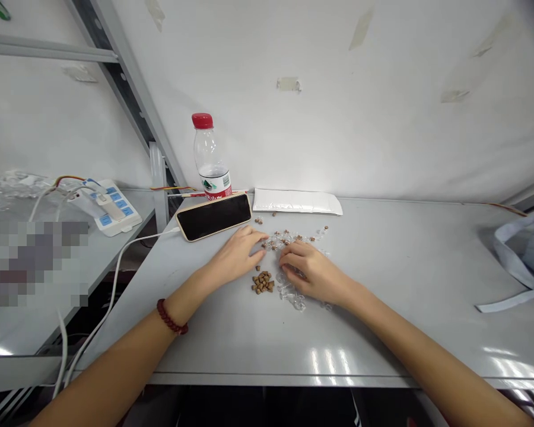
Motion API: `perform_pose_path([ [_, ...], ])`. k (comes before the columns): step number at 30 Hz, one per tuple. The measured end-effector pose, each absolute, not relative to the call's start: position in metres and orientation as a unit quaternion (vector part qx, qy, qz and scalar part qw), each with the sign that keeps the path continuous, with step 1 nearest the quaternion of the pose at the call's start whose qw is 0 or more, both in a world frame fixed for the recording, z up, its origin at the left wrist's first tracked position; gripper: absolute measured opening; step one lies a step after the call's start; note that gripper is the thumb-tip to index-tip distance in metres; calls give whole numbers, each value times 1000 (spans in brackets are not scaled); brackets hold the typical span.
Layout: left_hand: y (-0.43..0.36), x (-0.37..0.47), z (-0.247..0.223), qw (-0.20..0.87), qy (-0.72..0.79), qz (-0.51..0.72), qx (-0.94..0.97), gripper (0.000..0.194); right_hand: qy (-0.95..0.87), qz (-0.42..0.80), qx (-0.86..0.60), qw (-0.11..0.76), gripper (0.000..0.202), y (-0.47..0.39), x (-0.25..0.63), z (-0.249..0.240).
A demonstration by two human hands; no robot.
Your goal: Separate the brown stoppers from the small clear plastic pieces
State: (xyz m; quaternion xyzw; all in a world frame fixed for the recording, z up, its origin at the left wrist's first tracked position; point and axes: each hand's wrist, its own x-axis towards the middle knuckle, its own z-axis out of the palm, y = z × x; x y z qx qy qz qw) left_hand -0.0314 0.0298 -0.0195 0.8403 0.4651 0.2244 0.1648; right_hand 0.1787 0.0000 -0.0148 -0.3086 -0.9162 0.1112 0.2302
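My left hand (235, 256) rests on the grey table (382, 261), fingers apart and holding nothing, its fingertips beside small brown and clear pieces (286, 239). Just below those fingers lies a heap of small brown pieces (263, 283). My right hand (309, 270) is over the clear pieces (292, 295), its fingers curled inward and pressed together; whatever they hold, if anything, is too small to make out. Some brown pieces lie scattered beyond both hands.
A black-screened phone (214, 217) leans against a bottle with a red cap (211, 160). Behind the pieces lies a flat white packet (297, 202). A white cable (120, 261) runs down the left side. Blue-grey fabric straps (511, 300) lie at the right edge.
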Motion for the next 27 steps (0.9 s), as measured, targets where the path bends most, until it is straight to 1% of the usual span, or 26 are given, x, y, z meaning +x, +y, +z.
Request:
perform_pose_path([
  [11,31,-22,-26,175,479,257,821,27,-916,102,-326,211,20,0,180,-12],
  [13,30,-22,-24,169,486,288,808,24,-910,97,-335,223,20,0,180,-13],
  [15,26,-21,-19,181,497,336,779,20,-897,91,-349,255,24,0,180,-14],
  [17,20,-18,-10,251,495,379,741,17,-879,89,-362,298,34,0,180,-16],
  [18,16,-16,-6,317,485,391,715,16,-872,89,-363,317,37,0,180,-16],
  [19,13,-14,-2,393,465,390,691,17,-868,88,-359,332,37,0,181,-17],
  [21,8,-11,4,491,445,379,646,19,-870,80,-335,352,30,0,181,-18],
  [23,6,-10,7,537,440,364,621,18,-877,74,-310,358,23,-1,180,-19],
  [27,7,-11,10,545,451,336,622,14,-888,57,-308,335,22,-2,177,-18],
])
